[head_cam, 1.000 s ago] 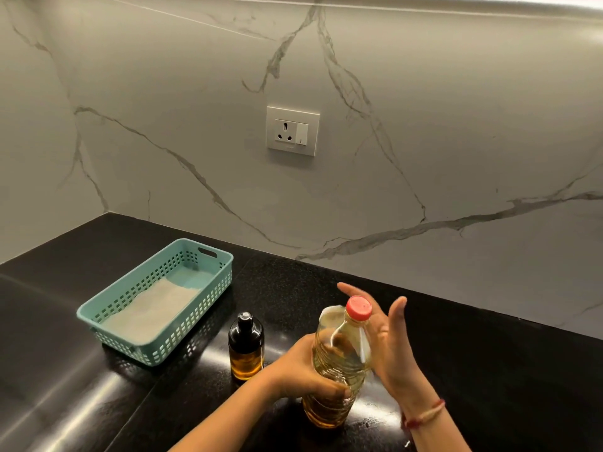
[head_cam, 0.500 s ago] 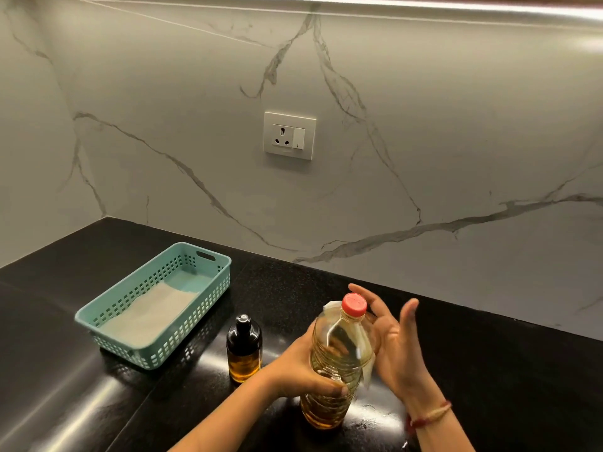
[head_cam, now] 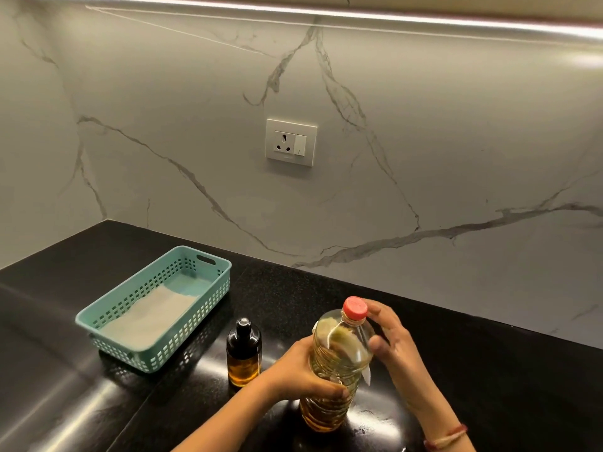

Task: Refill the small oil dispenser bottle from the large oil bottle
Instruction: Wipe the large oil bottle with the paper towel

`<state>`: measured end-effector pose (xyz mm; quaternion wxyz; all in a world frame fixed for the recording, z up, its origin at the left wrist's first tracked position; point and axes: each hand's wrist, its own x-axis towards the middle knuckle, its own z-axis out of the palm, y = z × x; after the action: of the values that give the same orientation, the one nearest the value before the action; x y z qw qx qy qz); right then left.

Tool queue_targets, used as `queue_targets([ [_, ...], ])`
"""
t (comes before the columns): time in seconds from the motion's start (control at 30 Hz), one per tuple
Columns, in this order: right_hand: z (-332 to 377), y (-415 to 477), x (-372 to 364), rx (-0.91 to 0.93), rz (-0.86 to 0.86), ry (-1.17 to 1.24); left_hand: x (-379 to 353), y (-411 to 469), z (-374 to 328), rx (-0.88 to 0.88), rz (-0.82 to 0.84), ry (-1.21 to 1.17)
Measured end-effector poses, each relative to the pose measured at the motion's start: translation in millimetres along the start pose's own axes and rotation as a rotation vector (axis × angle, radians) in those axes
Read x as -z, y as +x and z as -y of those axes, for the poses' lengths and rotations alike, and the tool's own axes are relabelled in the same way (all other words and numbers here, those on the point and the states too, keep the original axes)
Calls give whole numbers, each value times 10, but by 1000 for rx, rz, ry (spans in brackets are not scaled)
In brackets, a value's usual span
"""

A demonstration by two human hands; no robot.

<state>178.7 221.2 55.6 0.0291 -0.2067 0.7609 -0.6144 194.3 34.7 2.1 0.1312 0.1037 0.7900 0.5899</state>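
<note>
The large oil bottle (head_cam: 337, 367) stands upright on the black worktop (head_cam: 489, 370), at about 6 o'clock in the view and slightly right of centre. It is clear plastic with ribbed sides and holds golden oil to well above its middle. Its red cap (head_cam: 355, 308) is on the neck.

The left hand (head_cam: 305, 373) wraps around the bottle's ribbed middle from the 9 o'clock side, fingers curled across the front, gripping it firmly. The right hand (head_cam: 391, 345) sits at the bottle's 3 o'clock side, up by the shoulder and neck. Its fingers are loosely spread, with the fingertips (head_cam: 375, 313) touching or just beside the cap and the thumb resting against the shoulder; whether it actually grips the cap I cannot tell. A red-and-pale thread bracelet (head_cam: 447, 436) circles the right wrist.

The small oil dispenser bottle (head_cam: 243, 352) stands upright just beside the large one, at its 9 o'clock, apart from both hands. It is dark amber glass with a black pump top, and oil shows in its lower part.

Further toward 9 o'clock lies a teal perforated basket (head_cam: 182, 347) with a pale cloth or paper lining (head_cam: 153, 316) over its bottom. On the marble-patterned wall at 12 o'clock is a white socket plate (head_cam: 291, 142) with a switch.
</note>
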Motion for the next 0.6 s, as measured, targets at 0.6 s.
queue_targets([
  [0.6, 52, 1, -333, 31, -150, -110, -323, -459, 2, -140, -185, -317],
])
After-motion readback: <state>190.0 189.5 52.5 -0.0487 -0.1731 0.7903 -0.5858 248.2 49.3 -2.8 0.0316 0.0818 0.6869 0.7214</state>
